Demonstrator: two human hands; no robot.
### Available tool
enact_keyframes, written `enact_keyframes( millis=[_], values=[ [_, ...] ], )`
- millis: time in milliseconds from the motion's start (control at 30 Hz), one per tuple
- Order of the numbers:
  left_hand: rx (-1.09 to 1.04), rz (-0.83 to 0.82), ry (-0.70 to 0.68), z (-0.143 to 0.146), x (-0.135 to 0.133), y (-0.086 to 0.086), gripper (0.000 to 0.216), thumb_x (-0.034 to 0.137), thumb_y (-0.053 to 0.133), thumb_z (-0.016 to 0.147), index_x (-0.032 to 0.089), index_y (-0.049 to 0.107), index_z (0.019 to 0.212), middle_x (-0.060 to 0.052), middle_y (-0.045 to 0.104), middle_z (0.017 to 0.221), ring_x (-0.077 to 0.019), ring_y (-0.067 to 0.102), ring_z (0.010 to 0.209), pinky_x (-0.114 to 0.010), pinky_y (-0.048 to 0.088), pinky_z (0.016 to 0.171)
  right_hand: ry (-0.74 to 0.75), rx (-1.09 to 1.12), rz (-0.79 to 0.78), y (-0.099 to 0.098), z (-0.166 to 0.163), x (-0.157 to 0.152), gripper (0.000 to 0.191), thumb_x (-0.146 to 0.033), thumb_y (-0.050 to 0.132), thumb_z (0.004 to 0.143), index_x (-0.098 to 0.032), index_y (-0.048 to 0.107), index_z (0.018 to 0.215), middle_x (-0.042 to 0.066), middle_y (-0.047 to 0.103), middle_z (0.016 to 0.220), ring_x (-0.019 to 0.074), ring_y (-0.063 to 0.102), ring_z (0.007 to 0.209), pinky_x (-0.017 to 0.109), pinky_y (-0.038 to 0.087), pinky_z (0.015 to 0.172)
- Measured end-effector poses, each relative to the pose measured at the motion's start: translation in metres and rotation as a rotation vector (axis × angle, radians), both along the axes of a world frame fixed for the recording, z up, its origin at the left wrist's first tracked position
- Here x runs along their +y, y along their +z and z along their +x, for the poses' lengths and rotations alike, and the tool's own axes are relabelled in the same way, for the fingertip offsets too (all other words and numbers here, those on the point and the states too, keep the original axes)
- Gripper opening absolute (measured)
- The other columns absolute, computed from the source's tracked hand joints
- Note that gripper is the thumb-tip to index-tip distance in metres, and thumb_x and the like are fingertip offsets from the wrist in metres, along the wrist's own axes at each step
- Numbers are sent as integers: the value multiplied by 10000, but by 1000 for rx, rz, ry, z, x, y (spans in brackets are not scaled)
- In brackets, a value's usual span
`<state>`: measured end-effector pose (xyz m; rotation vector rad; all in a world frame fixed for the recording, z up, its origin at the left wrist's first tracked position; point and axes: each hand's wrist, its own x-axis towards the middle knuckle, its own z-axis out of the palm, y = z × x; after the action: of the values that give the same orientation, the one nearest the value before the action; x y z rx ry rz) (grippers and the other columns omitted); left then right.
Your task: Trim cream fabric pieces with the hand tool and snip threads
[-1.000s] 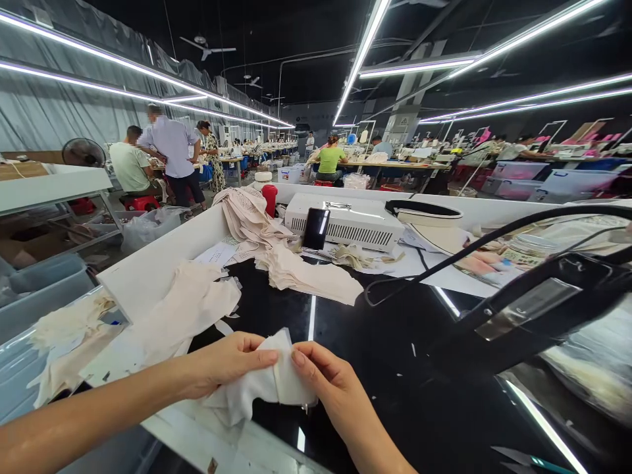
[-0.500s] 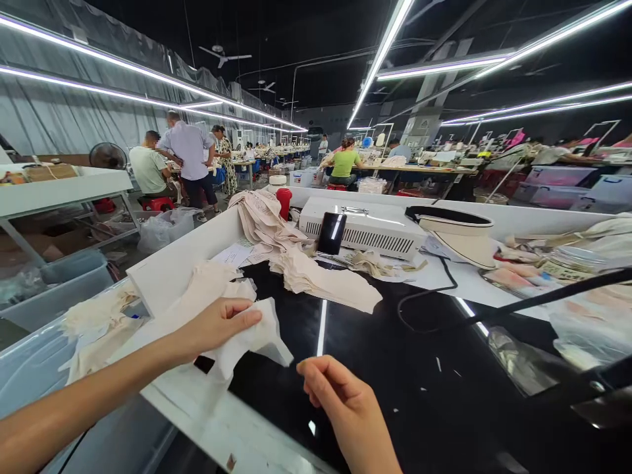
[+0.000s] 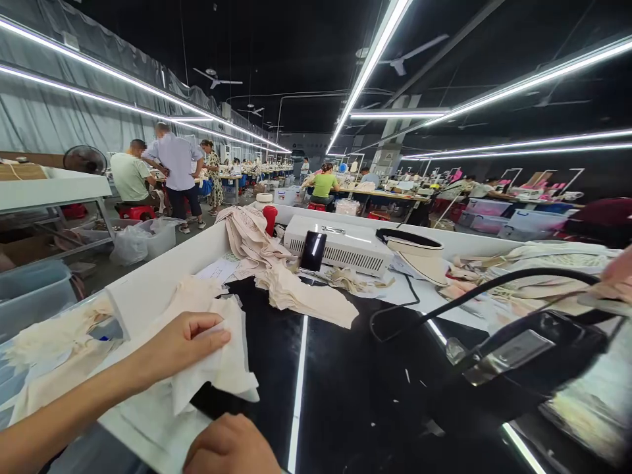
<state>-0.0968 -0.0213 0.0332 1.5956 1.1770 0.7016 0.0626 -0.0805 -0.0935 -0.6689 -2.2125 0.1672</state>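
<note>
My left hand is closed on a stack of thin white fabric pieces, thumb on top, at the left edge of the glossy black tabletop. Low in the view, my right hand is curled just below the stack's near end. Its fingertips are turned away, so anything in them is hidden. Beyond the left hand, a layered pile of cream cut fabric pieces lies on the black surface. More pinkish cream pieces are heaped behind it, over the corner of the table.
A phone leans against a white vented machine. Right of it stands a cream visor-like piece. A black arm with a cable reaches over the table's right side. Plastic bins stand at left. Several people work in the background.
My right hand has moved left and down, towards my body. My left hand has shifted slightly left with the white pieces. The view has turned to the right.
</note>
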Motion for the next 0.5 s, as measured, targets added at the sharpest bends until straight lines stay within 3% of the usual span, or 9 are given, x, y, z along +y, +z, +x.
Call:
enact_keyframes(
  millis=[100, 167, 233, 300, 333, 400, 500],
  values=[
    [-3, -3, -64, 3, -5, -3, 533, 680, 688, 807, 157, 596, 768, 29, 465, 696, -129, 397, 664, -209, 308, 572, -21, 215, -169, 38, 48, 2, 291, -527, 639, 968, -249, 709, 921, 18, 750, 863, 172, 701, 784, 240, 538, 740],
    [4, 0, -112, 9, -8, -3, 513, 659, 687, 816, 149, 638, 786, 24, 502, 709, -135, 426, 677, -213, 333, 596, -174, 397, -346, 59, 73, 1, 293, -533, 710, 912, -258, 696, 1012, 43, 730, 986, 208, 681, 886, 273, 547, 806],
    [14, 8, -150, 17, -13, -1, 481, 628, 664, 846, 148, 686, 823, 20, 539, 726, -138, 449, 684, -217, 350, 616, -233, 528, -570, 72, 83, 0, 547, -599, 824, 776, -273, 672, 1188, 66, 710, 1144, 256, 659, 1040, 314, 541, 890],
    [16, 25, -196, 27, -16, 1, 427, 578, 653, 867, 156, 722, 865, 12, 593, 767, -144, 484, 704, -221, 370, 637, -115, 584, -813, 77, 81, 1, 863, -663, 906, 608, -267, 629, 1323, 83, 700, 1211, 300, 633, 1144, 359, 519, 961],
    [14, 37, -218, 32, -17, 1, 405, 556, 644, 875, 160, 732, 874, 8, 616, 787, -149, 504, 718, -224, 379, 647, -11, 601, -934, 77, 77, 1, 912, -685, 918, 559, -256, 643, 1316, 82, 715, 1167, 307, 641, 1134, 375, 514, 966],
    [20, 65, -245, 41, -17, 0, 381, 524, 626, 888, 160, 733, 862, 1, 634, 799, -160, 530, 742, -228, 391, 660, 166, 640, -1154, 71, 69, -1, 798, -748, 884, 540, -220, 743, 1122, 55, 729, 946, 281, 687, 967, 373, 528, 901],
    [46, 94, -255, 52, -13, -5, 380, 509, 601, 904, 155, 716, 825, 3, 616, 770, -158, 521, 732, -229, 384, 651, 144, 671, -1337, 54, 65, -9, 682, -808, 837, 524, -180, 745, 774, 8, 627, 674, 202, 651, 700, 310, 520, 726]
  ],
)
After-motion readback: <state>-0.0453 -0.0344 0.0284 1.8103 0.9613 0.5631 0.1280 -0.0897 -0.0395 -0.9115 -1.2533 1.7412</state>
